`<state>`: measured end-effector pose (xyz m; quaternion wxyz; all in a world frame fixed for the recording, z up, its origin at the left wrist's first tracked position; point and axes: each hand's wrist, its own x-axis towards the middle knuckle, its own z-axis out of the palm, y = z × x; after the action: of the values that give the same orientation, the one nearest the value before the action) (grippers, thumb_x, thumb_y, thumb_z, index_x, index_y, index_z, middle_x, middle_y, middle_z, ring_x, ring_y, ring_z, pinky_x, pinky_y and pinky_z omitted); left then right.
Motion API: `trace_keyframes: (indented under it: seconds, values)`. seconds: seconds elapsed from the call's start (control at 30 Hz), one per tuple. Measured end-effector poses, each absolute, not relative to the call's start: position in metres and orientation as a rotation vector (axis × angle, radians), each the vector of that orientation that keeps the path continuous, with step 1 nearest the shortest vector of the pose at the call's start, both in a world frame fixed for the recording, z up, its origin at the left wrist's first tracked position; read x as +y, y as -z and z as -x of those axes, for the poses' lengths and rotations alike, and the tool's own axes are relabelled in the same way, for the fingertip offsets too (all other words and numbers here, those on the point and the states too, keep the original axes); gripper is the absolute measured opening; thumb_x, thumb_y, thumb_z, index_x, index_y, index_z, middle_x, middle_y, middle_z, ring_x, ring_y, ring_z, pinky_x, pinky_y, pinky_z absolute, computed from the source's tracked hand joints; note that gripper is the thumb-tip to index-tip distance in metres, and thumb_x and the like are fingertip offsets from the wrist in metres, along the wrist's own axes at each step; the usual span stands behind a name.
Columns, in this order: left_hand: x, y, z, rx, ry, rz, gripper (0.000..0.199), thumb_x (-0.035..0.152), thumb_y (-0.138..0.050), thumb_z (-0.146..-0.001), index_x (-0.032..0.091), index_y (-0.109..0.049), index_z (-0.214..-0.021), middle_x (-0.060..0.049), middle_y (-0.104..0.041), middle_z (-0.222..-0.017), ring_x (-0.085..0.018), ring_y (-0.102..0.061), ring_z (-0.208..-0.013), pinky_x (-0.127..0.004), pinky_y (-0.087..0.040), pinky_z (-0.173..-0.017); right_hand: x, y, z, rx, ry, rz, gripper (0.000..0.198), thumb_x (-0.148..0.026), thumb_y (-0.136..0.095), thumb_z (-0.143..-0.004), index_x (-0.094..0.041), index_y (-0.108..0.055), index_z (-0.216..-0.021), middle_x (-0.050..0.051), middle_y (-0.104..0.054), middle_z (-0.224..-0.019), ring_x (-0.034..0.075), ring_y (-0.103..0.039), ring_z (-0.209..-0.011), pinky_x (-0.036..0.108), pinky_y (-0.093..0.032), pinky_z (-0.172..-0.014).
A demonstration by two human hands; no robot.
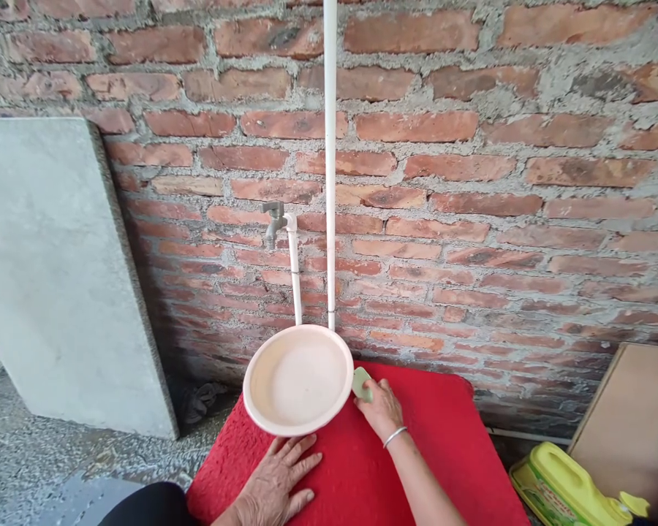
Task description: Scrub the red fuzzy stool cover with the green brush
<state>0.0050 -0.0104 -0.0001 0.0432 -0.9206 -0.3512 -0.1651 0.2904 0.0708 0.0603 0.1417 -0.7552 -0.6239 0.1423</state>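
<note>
A pale pink plastic basin rests near the back of a red cloth-covered surface. Just below the rim lies my left hand, flat on the red cloth with its fingers spread. My right hand, with a bangle on the wrist, has its fingers round a pale green, rounded block. The block looks like a bar of soap and is right beside the basin's right rim. Part of it is hidden by the fingers. No water or object shows inside the basin.
A grey tap on a white pipe stands behind the basin, against a brick wall. A taller white pipe runs up beside it. At left leans a grey slab; at lower right lies a yellow jug near a brown board.
</note>
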Motion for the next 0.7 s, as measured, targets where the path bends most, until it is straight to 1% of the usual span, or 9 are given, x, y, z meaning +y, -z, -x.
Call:
trace_keyframes:
  seconds: [0.13, 0.23, 0.33, 0.47, 0.53, 0.63, 0.7]
  values:
    - [-0.011, 0.000, -0.005, -1.088, 0.483, 2.834, 0.058, 0.056, -0.052, -0.095, 0.043, -0.035, -0.149, 0.002, -0.050, -0.149, -0.024, -0.052, -0.129, -0.040, -0.038, -0.110, 0.062, -0.065, -0.350, -1.713, -0.379, 2.315, 0.037, -0.048, -0.060, -0.082, -0.032, -0.065, -0.116, 0.005, -0.060, -0.108, 0.022, -0.064, -0.098, 0.031, -0.046, -0.082]
    - [-0.011, 0.000, -0.005, -1.101, 0.482, 2.851, 0.058, 0.055, -0.052, -0.095, 0.044, -0.034, -0.149, 0.002, -0.048, -0.150, -0.025, -0.050, -0.131, -0.041, -0.038, -0.111, 0.044, -0.074, -0.420, -1.581, -0.353, 2.473, 0.045, -0.049, -0.053, -0.086, -0.027, -0.062, -0.123, 0.009, -0.061, -0.108, 0.026, -0.065, -0.099, 0.035, -0.047, -0.084]
    - [-0.012, 0.001, -0.007, -1.119, 0.486, 2.862, 0.058, 0.054, -0.052, -0.095, 0.044, -0.035, -0.149, 0.002, -0.048, -0.150, -0.026, -0.050, -0.131, -0.044, -0.038, -0.111, 0.021, -0.085, -0.476, -1.421, -0.322, 2.618, 0.051, -0.051, -0.046, -0.089, -0.022, -0.060, -0.129, 0.015, -0.062, -0.106, 0.029, -0.067, -0.096, 0.040, -0.048, -0.088]
    - [-0.013, 0.001, -0.008, -1.142, 0.482, 2.875, 0.058, 0.053, -0.056, -0.094, 0.043, -0.037, -0.148, 0.001, -0.048, -0.150, -0.027, -0.050, -0.131, -0.046, -0.039, -0.110, 0.006, -0.094, -0.495, -1.251, -0.238, 2.725, 0.060, -0.051, -0.040, -0.090, -0.016, -0.054, -0.136, 0.025, -0.060, -0.113, 0.035, -0.066, -0.097, 0.046, -0.047, -0.089]
    - [-0.013, 0.001, -0.007, -1.147, 0.471, 2.882, 0.058, 0.053, -0.055, -0.094, 0.043, -0.038, -0.148, 0.001, -0.048, -0.150, -0.028, -0.050, -0.131, -0.046, -0.039, -0.110, 0.010, -0.094, -0.476, -1.286, -0.260, 2.675, 0.060, -0.054, -0.038, -0.090, -0.018, -0.055, -0.135, 0.023, -0.059, -0.115, 0.035, -0.065, -0.099, 0.045, -0.048, -0.087]
    - [-0.013, 0.001, -0.006, -1.152, 0.451, 2.877, 0.057, 0.055, -0.053, -0.095, 0.042, -0.038, -0.148, 0.001, -0.048, -0.150, -0.028, -0.049, -0.132, -0.046, -0.037, -0.111, 0.027, -0.088, -0.416, -1.421, -0.349, 2.540, 0.054, -0.057, -0.042, -0.089, -0.026, -0.059, -0.129, 0.013, -0.060, -0.115, 0.028, -0.066, -0.098, 0.037, -0.050, -0.079]
    - [-0.013, 0.000, -0.006, -1.147, 0.442, 2.871, 0.056, 0.055, -0.052, -0.095, 0.042, -0.038, -0.148, 0.001, -0.048, -0.150, -0.027, -0.049, -0.132, -0.046, -0.037, -0.111, 0.038, -0.083, -0.367, -1.526, -0.401, 2.444, 0.046, -0.056, -0.048, -0.087, -0.030, -0.061, -0.123, 0.008, -0.061, -0.114, 0.024, -0.066, -0.097, 0.033, -0.050, -0.076]
